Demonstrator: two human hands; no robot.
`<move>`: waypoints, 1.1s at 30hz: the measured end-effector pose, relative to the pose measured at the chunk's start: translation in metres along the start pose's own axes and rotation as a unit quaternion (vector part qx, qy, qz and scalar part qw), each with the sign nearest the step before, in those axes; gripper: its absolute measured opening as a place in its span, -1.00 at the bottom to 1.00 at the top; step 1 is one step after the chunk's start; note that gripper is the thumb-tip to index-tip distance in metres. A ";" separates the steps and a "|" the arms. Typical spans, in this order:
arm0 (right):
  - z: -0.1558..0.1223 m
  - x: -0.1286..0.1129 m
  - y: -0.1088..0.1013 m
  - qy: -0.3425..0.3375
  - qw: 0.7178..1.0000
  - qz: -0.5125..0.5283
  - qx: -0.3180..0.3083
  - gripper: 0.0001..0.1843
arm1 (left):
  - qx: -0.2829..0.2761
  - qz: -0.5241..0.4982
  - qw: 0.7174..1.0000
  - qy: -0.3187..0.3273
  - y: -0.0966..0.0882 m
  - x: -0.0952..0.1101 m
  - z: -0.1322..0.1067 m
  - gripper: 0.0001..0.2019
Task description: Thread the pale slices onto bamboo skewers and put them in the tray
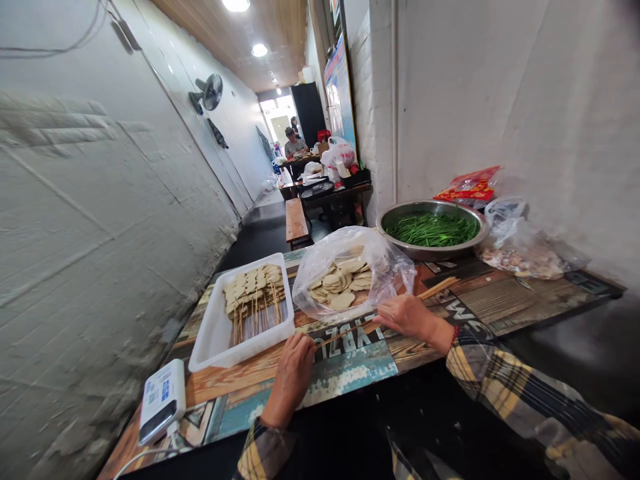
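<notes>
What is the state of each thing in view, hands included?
Left hand: closed on a thin stick.
Right hand: over sticks, grip unclear.
Tray: uncovered, holding skewered slices.
Middle bag: open, loose slices inside.
Bowl: uncovered, holding green stalks.
Far-right bag: closure unclear.
White device: cable attached.
Wall fan: motion unclear.
Ceiling lights: lit.

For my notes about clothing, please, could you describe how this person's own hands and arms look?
Both the left hand and the right hand are without gloves. The left sleeve and right sleeve are plaid, with dark, greyish and yellow bands. A thin red bracelet circles the right wrist.
</notes>
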State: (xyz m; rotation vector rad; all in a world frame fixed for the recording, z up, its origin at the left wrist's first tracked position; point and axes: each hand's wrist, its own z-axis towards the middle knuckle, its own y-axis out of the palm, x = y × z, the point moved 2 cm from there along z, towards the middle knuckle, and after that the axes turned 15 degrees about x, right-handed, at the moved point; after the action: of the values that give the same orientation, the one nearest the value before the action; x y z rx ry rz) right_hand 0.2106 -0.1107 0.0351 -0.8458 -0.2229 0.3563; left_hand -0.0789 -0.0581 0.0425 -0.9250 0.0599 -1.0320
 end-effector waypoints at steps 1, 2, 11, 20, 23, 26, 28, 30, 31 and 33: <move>0.000 0.001 0.000 -0.002 1.000 -0.003 0.000 -0.57 | 0.000 -0.002 1.000 -0.002 -0.001 -0.003 -0.001 -0.74; -0.001 0.002 0.000 -0.003 1.000 -0.006 0.001 -0.58 | 0.000 -0.004 1.000 -0.008 -0.002 -0.007 -0.002 -0.74; -0.034 0.069 0.006 0.144 0.982 -0.118 0.012 -0.55 | 0.055 -0.015 0.986 -0.160 -0.046 -0.056 -0.030 -0.77; -0.012 0.089 0.023 0.143 0.981 -0.131 -0.003 -0.69 | 0.046 -0.078 0.973 -0.214 -0.008 -0.030 -0.026 -0.67; -0.018 0.099 0.026 0.151 0.980 -0.130 -0.005 -0.67 | 0.053 -0.117 0.960 -0.249 -0.009 -0.031 -0.027 -0.66; -0.030 0.106 0.025 0.159 0.979 -0.125 -0.006 -0.67 | 0.056 -0.164 0.938 -0.299 -0.011 -0.032 -0.027 -0.64; -0.040 0.110 0.022 0.163 0.979 -0.120 -0.006 -0.66 | 0.056 -0.199 0.923 -0.323 -0.009 -0.030 -0.024 -0.65; -0.049 0.115 0.017 0.172 0.978 -0.118 -0.002 -0.66 | 0.063 -0.233 0.908 -0.342 -0.005 -0.027 -0.019 -0.65; -0.052 0.118 0.014 0.180 0.977 -0.119 0.002 -0.67 | 0.068 -0.250 0.900 -0.351 -0.002 -0.025 -0.017 -0.66; -0.057 0.122 0.008 0.200 0.971 -0.127 0.013 -0.67 | 0.079 -0.280 0.882 -0.371 0.005 -0.022 -0.013 -0.65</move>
State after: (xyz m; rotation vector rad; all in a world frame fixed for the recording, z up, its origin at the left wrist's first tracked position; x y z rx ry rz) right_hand 0.3397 -0.0974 -0.0012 -0.8338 0.0495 -0.0545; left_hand -0.0928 -0.0490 0.0228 -1.1634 -0.9732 -1.1161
